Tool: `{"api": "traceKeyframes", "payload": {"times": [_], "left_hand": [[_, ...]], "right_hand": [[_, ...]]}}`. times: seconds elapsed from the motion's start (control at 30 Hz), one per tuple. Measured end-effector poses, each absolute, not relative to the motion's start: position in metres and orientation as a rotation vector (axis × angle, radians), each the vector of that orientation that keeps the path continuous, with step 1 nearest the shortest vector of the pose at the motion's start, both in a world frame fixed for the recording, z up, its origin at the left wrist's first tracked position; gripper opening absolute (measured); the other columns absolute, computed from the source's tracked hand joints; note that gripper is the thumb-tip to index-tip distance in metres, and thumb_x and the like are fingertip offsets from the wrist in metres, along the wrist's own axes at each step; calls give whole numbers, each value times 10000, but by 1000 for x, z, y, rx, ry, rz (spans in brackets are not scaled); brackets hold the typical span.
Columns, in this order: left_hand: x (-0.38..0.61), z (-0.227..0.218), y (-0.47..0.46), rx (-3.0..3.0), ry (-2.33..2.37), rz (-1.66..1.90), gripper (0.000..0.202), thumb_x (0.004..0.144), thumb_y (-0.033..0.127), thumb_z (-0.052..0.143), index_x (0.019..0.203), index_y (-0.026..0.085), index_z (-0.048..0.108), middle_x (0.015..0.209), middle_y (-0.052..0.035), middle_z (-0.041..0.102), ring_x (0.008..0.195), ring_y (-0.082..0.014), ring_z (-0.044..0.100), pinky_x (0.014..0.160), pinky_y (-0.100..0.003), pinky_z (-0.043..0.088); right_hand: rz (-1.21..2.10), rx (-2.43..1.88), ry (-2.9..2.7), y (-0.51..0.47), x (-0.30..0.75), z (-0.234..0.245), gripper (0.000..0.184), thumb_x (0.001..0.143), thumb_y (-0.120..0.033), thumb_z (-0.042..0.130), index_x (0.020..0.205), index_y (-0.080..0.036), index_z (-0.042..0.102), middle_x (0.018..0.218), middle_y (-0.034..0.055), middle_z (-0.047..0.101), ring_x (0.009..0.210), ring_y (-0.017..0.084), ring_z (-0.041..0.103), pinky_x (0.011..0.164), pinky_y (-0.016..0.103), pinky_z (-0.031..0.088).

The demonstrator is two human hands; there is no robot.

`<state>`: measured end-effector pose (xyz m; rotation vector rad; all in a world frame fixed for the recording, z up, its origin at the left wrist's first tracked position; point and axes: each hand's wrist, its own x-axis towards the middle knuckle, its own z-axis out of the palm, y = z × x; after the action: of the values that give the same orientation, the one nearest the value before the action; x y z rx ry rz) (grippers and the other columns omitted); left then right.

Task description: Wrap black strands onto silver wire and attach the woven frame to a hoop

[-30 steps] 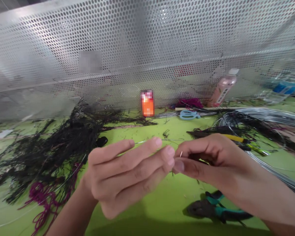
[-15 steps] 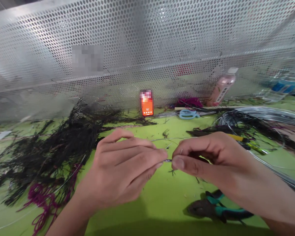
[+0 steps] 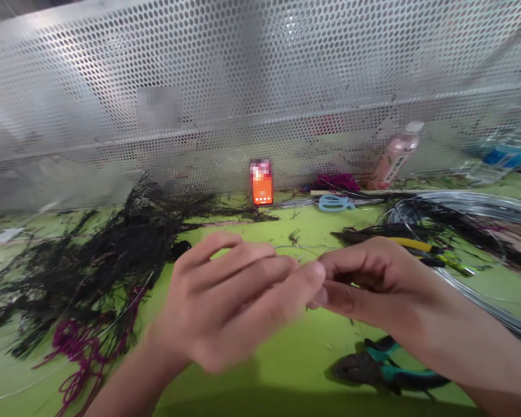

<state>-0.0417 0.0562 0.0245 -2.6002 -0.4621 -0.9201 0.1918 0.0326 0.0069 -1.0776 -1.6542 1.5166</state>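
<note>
Several fingers bent, the left hand (image 3: 234,304) reaches rightward (whether it grips anything, I cannot tell). Between the hands shows a thin wire (image 3: 286,247), likely light, springy, slippery: best pinched near its end. The right hand (image 3: 386,292) seems to pinch it, thumb against forefinger.

The far perforated panel (image 3: 252,63) is greyish metal with a dull sheen; the thin wire (image 3: 284,247) at the middle and the coil (image 3: 481,200) at right look like smooth, shiny metal. Black strands (image 3: 108,266) at left are rough and fibrous, purple yarn (image 3: 67,341) soft and matt. Far right, the pink bottle (image 3: 400,150) is glossy plastic.
</note>
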Motion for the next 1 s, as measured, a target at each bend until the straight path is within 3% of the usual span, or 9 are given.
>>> {"api": "traceKeyframes", "payload": {"times": [0.1,0.23,0.47,0.7,0.83,1.0], "left_hand": [[-42,24,52,-2354,-389,-855,95,957,153,688,1037,196,719,951,14,819,876,-159,778,701,-340,554],[-42,23,49,-2278,-363,-875,117,967,156,688,944,258,738,934,50,820,784,-135,780,595,-308,567],[-40,15,54,-2485,-483,-1154,147,1043,170,598,1048,128,738,1036,-12,814,897,-113,767,744,-295,582],[-48,20,70,-2644,-270,-1121,143,1014,110,602,1068,80,731,1046,-45,806,905,-101,756,748,-269,531],[-43,22,68,-2699,-389,-1157,68,986,182,717,1006,118,717,920,13,807,829,-79,764,695,-236,517],[-40,25,63,-2784,-598,-1124,66,996,267,712,967,209,709,828,88,795,624,-57,712,638,-250,493]], "right_hand": [[1568,-1052,-1620,33,192,7,326,919,-456,742,748,-190,660,629,-57,250,550,85,190,444,266,115],[1647,-1009,-1576,32,195,4,337,892,-446,779,746,-175,643,576,-80,245,514,61,175,419,233,103],[1662,-925,-1490,36,194,1,258,893,-415,786,784,-190,719,570,-78,270,511,59,181,419,225,109],[1650,-904,-1508,41,193,-1,240,923,-436,751,828,-216,756,567,-77,291,503,61,194,412,229,112],[1619,-914,-1541,41,192,-1,243,926,-417,747,819,-199,752,579,-72,295,513,61,208,420,231,127],[1571,-956,-1593,40,191,0,288,929,-407,741,749,-189,686,586,-72,253,515,67,182,417,247,111]]}}
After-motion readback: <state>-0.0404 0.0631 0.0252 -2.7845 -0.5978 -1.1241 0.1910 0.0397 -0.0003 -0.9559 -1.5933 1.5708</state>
